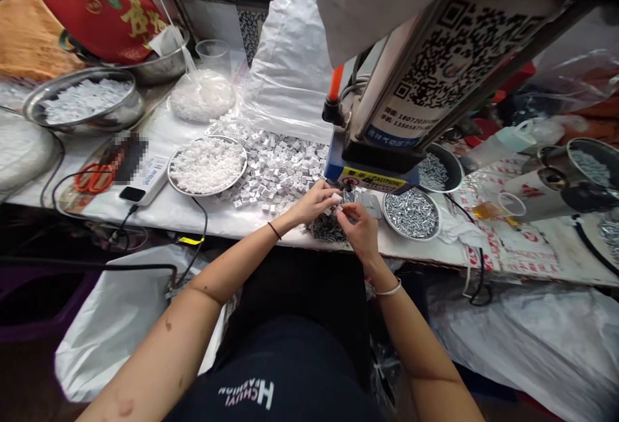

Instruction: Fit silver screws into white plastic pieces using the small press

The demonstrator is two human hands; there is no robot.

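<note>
My left hand (312, 203) and my right hand (358, 229) meet over the bench, their fingertips pinching a small white piece (336, 198). Under them lies a heap of dark metal parts (327, 229). A spread of white square blocks (278, 171) sits left of my hands, beside a round plate of white pieces (207, 164). To the right, a steel tray of silver pins (412, 214) lies near my right hand. Just beyond my hands stands the blue base of a press machine (372, 174), with a yellow caution label.
A dark bowl of silver pins (440, 167) stands right of the press. Further left are a steel basin of white pieces (82, 101), a plastic bag of white pieces (202, 95), orange scissors (94, 178), and a white power strip (145, 180). Black cords trail over the bench edge.
</note>
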